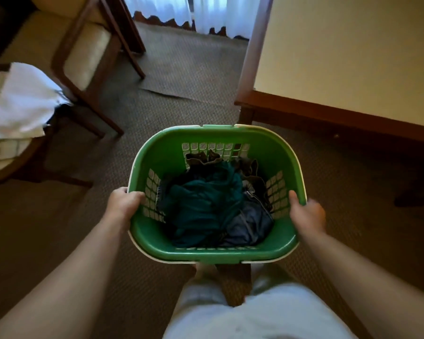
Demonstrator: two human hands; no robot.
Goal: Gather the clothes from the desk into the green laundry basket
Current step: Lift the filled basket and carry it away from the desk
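The green plastic laundry basket (171, 145), oval, with a pale outer rim and lattice panels in its walls, is held over the brown patterned carpet (181, 77) in front of the person, near the corner of the desk (353, 57) but apart from it. In it lie a crumpled teal garment (201, 201), a blue garment with a zip (250, 223) beside it and a dark olive piece (206, 159) at the far end.

The left grip (123, 201) curls over the basket's left rim, thumb inside against the lattice. The right grip (306, 214) clasps the right rim the same way. The load looks light, since soft cloth only fills the bottom. The thin walls will probably flex a little, so a hold on both long sides at the stiff rim suits it. The clothes are limp and will bunch and drape, and any loose piece is best scooped up whole.

The desk has a cream top and a dark wood edge. To the left stand a wooden armchair with cream cushions (88, 52) and a white cloth (25, 101) on a round table (8, 170). White curtains (206, 11) hang beyond. No brand, label or writing can be read; small marks on the round table are too blurred.
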